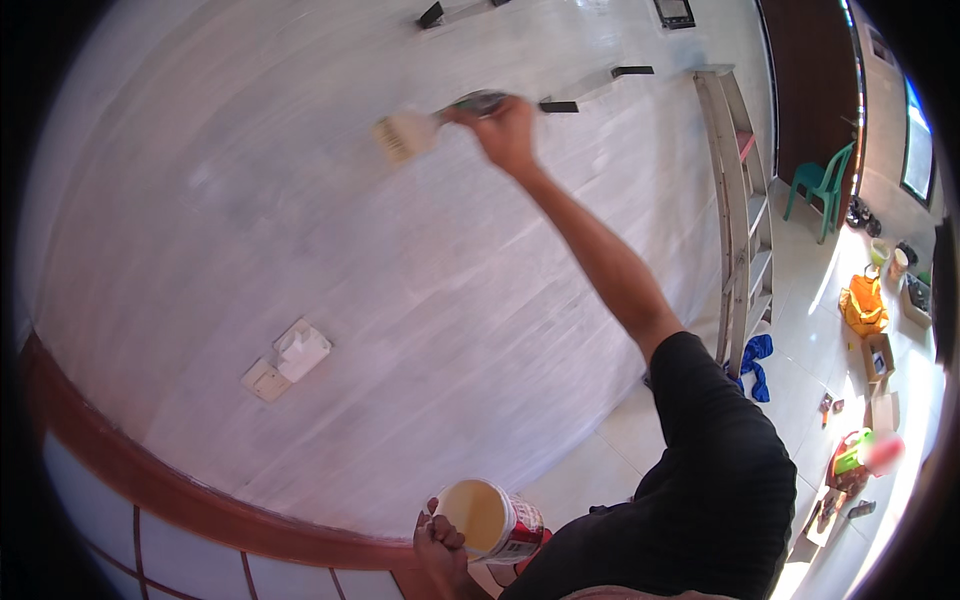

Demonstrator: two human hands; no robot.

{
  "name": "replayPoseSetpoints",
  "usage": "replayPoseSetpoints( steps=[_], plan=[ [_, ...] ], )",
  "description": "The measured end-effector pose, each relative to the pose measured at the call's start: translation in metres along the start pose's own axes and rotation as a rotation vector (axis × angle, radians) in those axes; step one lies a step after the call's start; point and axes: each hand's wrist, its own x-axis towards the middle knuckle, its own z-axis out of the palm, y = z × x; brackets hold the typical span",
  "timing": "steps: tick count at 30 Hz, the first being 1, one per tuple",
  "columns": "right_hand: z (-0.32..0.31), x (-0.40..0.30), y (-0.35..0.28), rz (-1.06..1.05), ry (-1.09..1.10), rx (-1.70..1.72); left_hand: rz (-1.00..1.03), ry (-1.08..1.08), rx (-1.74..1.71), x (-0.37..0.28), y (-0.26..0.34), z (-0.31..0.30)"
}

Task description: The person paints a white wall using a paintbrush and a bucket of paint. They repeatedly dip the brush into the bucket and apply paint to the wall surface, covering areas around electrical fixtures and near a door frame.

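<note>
My right hand (504, 135) grips the dark handle of a wide flat paintbrush (406, 136), blurred by motion. The arm reaches up and across a whitish, streaky wall (360, 247), and the pale bristles point left. Whether they touch the wall is hard to tell. Low in the view, my left hand (441, 541) holds a white plastic bucket (523, 531) by its side near the rim. Pale cream-coloured liquid shows inside it, and the bucket's outside bears a red printed label.
Black brackets (559, 106) stick out of the wall. Lower left are a wall socket (266, 379) and white plug adapter (302, 349). A stepladder (739, 225) stands right, with blue cloth (756, 364) at its foot. Beyond are a green plastic chair (821, 184) and an orange bag (865, 306).
</note>
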Motion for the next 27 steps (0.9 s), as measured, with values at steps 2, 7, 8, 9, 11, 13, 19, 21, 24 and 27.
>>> replayPoseSetpoints(
  steps=[2,7,8,9,11,13,19,21,24,27],
  plan=[
    [-0.052,0.022,0.032,0.015,0.062,-0.078,0.007,0.021,0.016,0.002,-0.005,0.011],
    [-0.156,0.072,0.076,0.046,0.202,-0.428,0.025,-0.066,0.086,0.006,-0.019,0.041],
    [-0.173,0.078,0.083,0.029,0.256,-0.422,0.017,-0.105,0.067,0.008,-0.022,0.042],
    [-0.187,0.084,0.086,0.009,0.308,-0.412,0.011,-0.143,0.044,0.013,-0.027,0.043],
    [-0.212,0.091,0.094,-0.074,0.388,-0.445,0.002,-0.175,0.026,0.017,-0.035,0.046],
    [-0.213,0.078,0.07,-0.026,0.383,-0.433,0.005,-0.137,0.035,0.016,-0.04,0.051],
    [-0.192,-0.008,-0.005,0.073,0.397,0.047,0.014,-0.094,0.036,0.01,-0.049,0.075],
    [-0.202,-0.045,-0.032,0.179,0.335,0.142,0.0,-0.118,0.011,0.011,-0.049,0.088],
    [-0.175,-0.116,-0.047,0.502,0.103,0.275,0.017,-0.051,-0.012,0.001,-0.051,0.087],
    [-0.161,-0.171,-0.064,0.812,-0.328,0.218,0.029,0.017,-0.04,-0.01,-0.053,0.093]
  ],
)
